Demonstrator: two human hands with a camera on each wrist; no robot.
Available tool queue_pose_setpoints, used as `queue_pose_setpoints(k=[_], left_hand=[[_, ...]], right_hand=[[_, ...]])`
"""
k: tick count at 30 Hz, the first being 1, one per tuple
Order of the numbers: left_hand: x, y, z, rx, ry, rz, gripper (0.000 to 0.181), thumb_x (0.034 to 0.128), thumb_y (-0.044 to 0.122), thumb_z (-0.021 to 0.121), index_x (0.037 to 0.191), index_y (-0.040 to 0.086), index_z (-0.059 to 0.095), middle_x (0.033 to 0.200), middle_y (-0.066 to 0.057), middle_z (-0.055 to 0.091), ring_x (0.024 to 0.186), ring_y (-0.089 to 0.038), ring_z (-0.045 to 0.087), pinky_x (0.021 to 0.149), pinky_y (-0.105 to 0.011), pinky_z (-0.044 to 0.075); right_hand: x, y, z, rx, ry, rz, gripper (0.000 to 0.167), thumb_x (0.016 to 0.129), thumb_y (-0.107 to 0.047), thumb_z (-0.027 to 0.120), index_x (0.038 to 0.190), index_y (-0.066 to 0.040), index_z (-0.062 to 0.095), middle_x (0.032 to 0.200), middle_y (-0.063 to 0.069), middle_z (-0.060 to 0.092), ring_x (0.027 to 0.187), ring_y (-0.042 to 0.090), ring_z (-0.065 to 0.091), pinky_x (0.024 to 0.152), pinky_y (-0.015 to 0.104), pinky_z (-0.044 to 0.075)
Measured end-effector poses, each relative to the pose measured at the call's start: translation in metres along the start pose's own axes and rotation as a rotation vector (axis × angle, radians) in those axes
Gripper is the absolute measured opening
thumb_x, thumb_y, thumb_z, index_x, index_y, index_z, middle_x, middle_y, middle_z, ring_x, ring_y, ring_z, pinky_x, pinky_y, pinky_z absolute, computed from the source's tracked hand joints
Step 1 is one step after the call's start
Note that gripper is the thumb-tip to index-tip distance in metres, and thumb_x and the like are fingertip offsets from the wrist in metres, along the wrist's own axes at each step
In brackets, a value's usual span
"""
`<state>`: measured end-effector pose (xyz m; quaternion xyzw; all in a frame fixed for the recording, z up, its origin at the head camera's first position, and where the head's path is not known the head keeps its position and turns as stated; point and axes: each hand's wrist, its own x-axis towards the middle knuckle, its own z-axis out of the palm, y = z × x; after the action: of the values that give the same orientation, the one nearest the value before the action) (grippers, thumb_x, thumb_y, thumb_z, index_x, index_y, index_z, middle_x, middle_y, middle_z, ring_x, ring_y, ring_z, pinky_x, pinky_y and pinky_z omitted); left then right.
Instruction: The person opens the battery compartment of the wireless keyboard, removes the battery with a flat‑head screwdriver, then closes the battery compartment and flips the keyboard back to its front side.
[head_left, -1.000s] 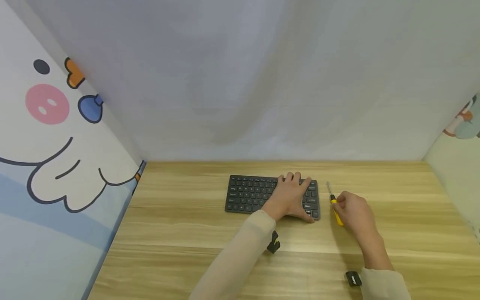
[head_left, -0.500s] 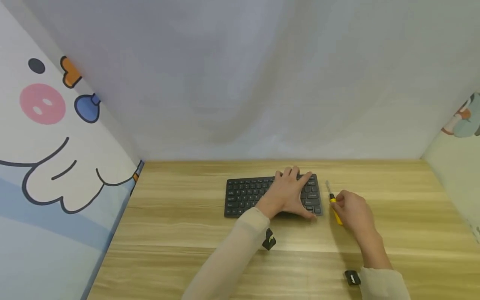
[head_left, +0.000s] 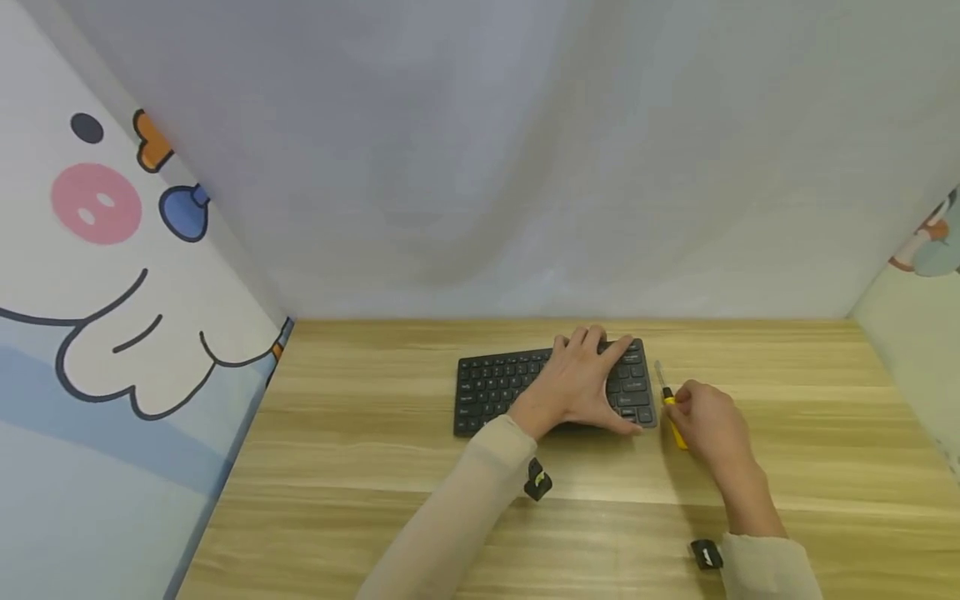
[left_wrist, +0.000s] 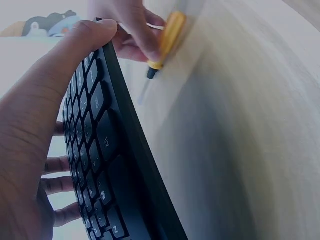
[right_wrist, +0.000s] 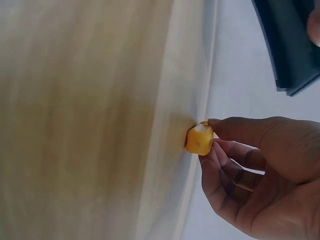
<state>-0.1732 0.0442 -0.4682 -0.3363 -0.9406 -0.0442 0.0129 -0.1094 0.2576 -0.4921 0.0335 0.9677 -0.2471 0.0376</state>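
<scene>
My left hand [head_left: 573, 385] spans a black compact keyboard [head_left: 483, 387] near its right end. The left wrist view shows the thumb on the near edge of the keyboard [left_wrist: 107, 142] and the fingers at its far edge. A shadow lies beneath, and it stands off the table. My right hand [head_left: 708, 421] pinches a screwdriver [head_left: 677, 435] by its yellow handle, its metal shaft pointing away from me. In the right wrist view, thumb and fingertips hold the screwdriver [right_wrist: 199, 141] by the handle, close to the tabletop. The keyboard's right end is just left of the screwdriver.
The wood-grain table [head_left: 360, 492] ends at a pale curtain-like wall [head_left: 525, 208] behind. A panel with cartoon drawings [head_left: 97, 292] stands on the left, and another pale wall [head_left: 911, 350] borders the right. Small black devices hang by both wrists.
The keyboard has turned counterclockwise with my left hand, its right end rising away from me and shifting right, nearer the screwdriver. My right hand and the screwdriver have hardly moved.
</scene>
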Motion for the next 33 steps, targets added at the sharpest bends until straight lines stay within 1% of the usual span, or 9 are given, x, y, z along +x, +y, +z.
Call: queue_pose_setpoints(k=[4,7,13,16,21,24,27,30,33], left_hand=[[0.0,0.003,-0.01,-0.044,0.019,0.008,0.13,0.0574,0.096,0.066,0.164,0.037,0.019,0.152,-0.006,0.041,0.135,-0.021,0.044,0.108,-0.044,0.046],[0.0,0.003,-0.02,-0.074,0.027,0.003,0.131,0.0572,0.094,0.068,0.164,0.037,0.018,0.153,-0.005,0.04,0.137,-0.021,0.044,0.11,-0.043,0.046],[-0.004,0.0,-0.039,-0.124,0.071,-0.011,0.132,0.0568,0.092,0.071,0.164,0.037,0.017,0.148,-0.003,0.041,0.131,-0.019,0.045,0.111,-0.042,0.045],[-0.006,-0.003,-0.047,-0.167,0.091,-0.018,0.132,0.0564,0.089,0.074,0.164,0.037,0.018,0.146,-0.001,0.041,0.128,-0.018,0.044,0.11,-0.04,0.046],[-0.009,-0.005,-0.06,-0.271,0.093,-0.04,0.13,0.058,0.083,0.079,0.163,0.038,0.018,0.144,0.001,0.041,0.123,-0.017,0.045,0.104,-0.04,0.048],[-0.01,-0.006,-0.066,-0.301,0.092,-0.042,0.129,0.06,0.082,0.079,0.164,0.039,0.016,0.143,0.002,0.041,0.121,-0.017,0.044,0.104,-0.041,0.049],[-0.011,-0.008,-0.07,-0.316,0.105,-0.029,0.128,0.0612,0.082,0.079,0.164,0.039,0.015,0.143,0.002,0.041,0.121,-0.016,0.044,0.104,-0.042,0.049],[-0.015,-0.013,-0.072,-0.341,0.134,-0.022,0.128,0.0608,0.08,0.08,0.164,0.038,0.016,0.141,0.002,0.041,0.12,-0.016,0.044,0.103,-0.042,0.05],[-0.021,-0.02,-0.075,-0.382,0.162,-0.034,0.128,0.0599,0.076,0.084,0.163,0.038,0.019,0.141,0.002,0.042,0.121,-0.017,0.045,0.102,-0.043,0.052]], right_hand=[[-0.001,0.002,-0.001,0.007,0.0,0.018,0.031,0.093,-0.017,0.066,0.103,0.012,0.066,0.093,0.025,0.073,0.08,0.036,0.069,0.07,0.052,0.057],[-0.001,0.005,-0.001,0.001,0.002,0.02,0.029,0.093,-0.018,0.066,0.103,0.01,0.066,0.092,0.024,0.073,0.079,0.035,0.068,0.069,0.051,0.057],[0.003,0.006,0.001,-0.011,0.009,0.012,0.029,0.093,-0.017,0.065,0.103,0.01,0.066,0.094,0.025,0.074,0.08,0.037,0.07,0.069,0.053,0.057],[0.003,0.006,0.001,-0.011,0.008,0.018,0.029,0.093,-0.017,0.065,0.104,0.011,0.066,0.096,0.026,0.075,0.082,0.039,0.07,0.071,0.054,0.058],[0.002,0.005,-0.001,-0.014,-0.001,0.031,0.03,0.093,-0.017,0.066,0.105,0.011,0.066,0.096,0.026,0.074,0.082,0.037,0.07,0.071,0.053,0.058],[0.002,0.005,-0.003,-0.019,-0.006,0.035,0.031,0.093,-0.017,0.066,0.105,0.011,0.066,0.096,0.026,0.074,0.08,0.035,0.069,0.068,0.051,0.057],[0.001,0.005,-0.004,-0.025,-0.003,0.032,0.031,0.093,-0.018,0.067,0.105,0.011,0.066,0.096,0.026,0.074,0.079,0.035,0.069,0.068,0.051,0.057],[0.002,0.004,-0.003,-0.026,-0.001,0.016,0.031,0.092,-0.017,0.067,0.104,0.011,0.066,0.096,0.026,0.073,0.08,0.036,0.069,0.069,0.051,0.057],[0.003,0.002,0.001,-0.017,-0.003,-0.006,0.03,0.092,-0.017,0.067,0.103,0.01,0.066,0.095,0.025,0.073,0.08,0.036,0.069,0.069,0.052,0.057]])
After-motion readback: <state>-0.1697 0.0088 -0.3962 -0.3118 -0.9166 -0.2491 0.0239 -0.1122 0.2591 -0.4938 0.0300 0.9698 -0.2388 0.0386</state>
